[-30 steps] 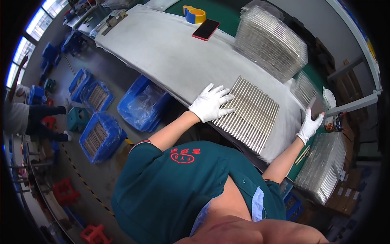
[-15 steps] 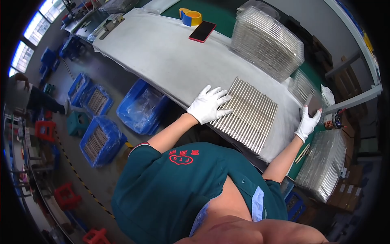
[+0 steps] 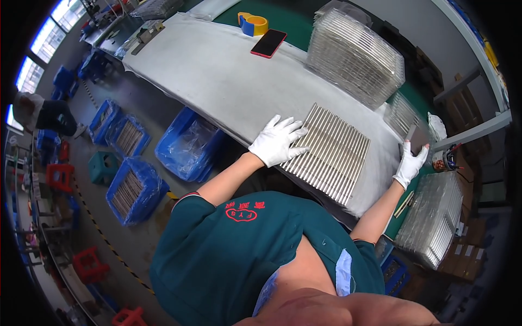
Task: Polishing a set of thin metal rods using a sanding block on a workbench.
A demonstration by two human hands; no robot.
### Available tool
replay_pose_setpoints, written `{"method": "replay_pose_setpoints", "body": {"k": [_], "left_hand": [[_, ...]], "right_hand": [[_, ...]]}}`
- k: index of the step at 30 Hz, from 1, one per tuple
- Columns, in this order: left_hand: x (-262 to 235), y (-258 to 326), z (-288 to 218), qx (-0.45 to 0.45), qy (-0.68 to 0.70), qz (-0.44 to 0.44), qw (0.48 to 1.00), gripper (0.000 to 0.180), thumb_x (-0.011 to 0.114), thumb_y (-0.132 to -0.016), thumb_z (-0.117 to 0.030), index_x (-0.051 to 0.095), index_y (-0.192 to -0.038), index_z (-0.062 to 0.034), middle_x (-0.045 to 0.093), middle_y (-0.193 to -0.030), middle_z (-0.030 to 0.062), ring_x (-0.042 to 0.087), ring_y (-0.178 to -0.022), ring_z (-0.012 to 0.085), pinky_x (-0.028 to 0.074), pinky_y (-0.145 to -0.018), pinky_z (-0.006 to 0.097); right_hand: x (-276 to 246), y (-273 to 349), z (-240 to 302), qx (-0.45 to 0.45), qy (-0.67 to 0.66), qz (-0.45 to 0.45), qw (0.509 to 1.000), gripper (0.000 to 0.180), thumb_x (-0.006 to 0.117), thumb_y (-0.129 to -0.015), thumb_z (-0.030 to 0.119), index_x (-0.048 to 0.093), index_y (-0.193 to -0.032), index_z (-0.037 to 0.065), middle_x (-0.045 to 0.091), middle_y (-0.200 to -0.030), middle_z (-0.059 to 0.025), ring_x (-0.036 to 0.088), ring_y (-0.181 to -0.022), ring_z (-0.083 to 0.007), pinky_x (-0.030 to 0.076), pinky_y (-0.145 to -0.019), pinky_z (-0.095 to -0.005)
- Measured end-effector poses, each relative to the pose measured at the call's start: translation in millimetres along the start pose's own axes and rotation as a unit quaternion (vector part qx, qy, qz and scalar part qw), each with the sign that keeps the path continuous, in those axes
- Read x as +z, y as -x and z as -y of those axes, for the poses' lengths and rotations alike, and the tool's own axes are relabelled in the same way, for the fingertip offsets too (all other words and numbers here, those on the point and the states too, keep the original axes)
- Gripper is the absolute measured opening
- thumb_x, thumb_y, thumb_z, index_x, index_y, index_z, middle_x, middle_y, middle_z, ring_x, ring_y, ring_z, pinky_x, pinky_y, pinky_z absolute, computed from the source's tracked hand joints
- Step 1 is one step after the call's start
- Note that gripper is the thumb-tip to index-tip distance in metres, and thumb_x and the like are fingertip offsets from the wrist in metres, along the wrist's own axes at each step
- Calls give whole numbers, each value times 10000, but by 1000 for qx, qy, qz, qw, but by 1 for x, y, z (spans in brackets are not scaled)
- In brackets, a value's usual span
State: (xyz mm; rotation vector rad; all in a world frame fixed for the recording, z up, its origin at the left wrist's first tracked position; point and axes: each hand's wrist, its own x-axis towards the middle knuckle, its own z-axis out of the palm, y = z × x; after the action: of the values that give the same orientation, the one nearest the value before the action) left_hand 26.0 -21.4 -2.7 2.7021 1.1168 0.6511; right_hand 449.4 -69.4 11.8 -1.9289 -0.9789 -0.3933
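Observation:
A flat row of thin metal rods (image 3: 333, 153) lies on the grey cloth covering the table (image 3: 217, 65). My left hand (image 3: 277, 140), in a white glove, rests spread on the left edge of the rods. My right hand (image 3: 410, 164), also gloved, is at the table's right end, closed on a small dark flat piece (image 3: 414, 137) beside the rods. A tall stack of clear ribbed trays (image 3: 356, 54) stands behind the rods.
A red phone (image 3: 268, 43) and a yellow-and-blue tape roll (image 3: 253, 23) lie at the far side. More clear trays (image 3: 432, 225) sit at the right. Blue bins (image 3: 189, 145) holding rods stand on the floor at left, near another person (image 3: 46, 114) and red stools (image 3: 89, 263).
My right hand has shifted slightly along the table's right end with the dark piece. My left hand stays on the rods. The person at the left has moved.

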Motion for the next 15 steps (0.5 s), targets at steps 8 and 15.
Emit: {"method": "replay_pose_setpoints", "body": {"k": [8, 15], "left_hand": [[0, 0, 0, -6, 6, 5, 1000, 560, 570, -892, -530, 599, -1295, -142, 556, -1372, 108, 478, -1302, 304, 315, -1111, 496], [1, 1, 1, -9, 11, 14, 1000, 601, 509, -910, -572, 588, -1301, -122, 549, -1372, 120, 458, -1310, 288, 272, -1130, 491]], "right_hand": [[1, 2, 4, -5, -13, 44, 999, 856, 781, -799, 410, 402, -1439, -15, 423, -1465, -208, 418, -1349, -319, 334, -1117, -372], [-1, 13, 38, -59, 17, 256, 965, 841, 802, -758, 339, 417, -1429, 10, 437, -1451, -199, 466, -1302, -333, 378, -1084, -385]]}}
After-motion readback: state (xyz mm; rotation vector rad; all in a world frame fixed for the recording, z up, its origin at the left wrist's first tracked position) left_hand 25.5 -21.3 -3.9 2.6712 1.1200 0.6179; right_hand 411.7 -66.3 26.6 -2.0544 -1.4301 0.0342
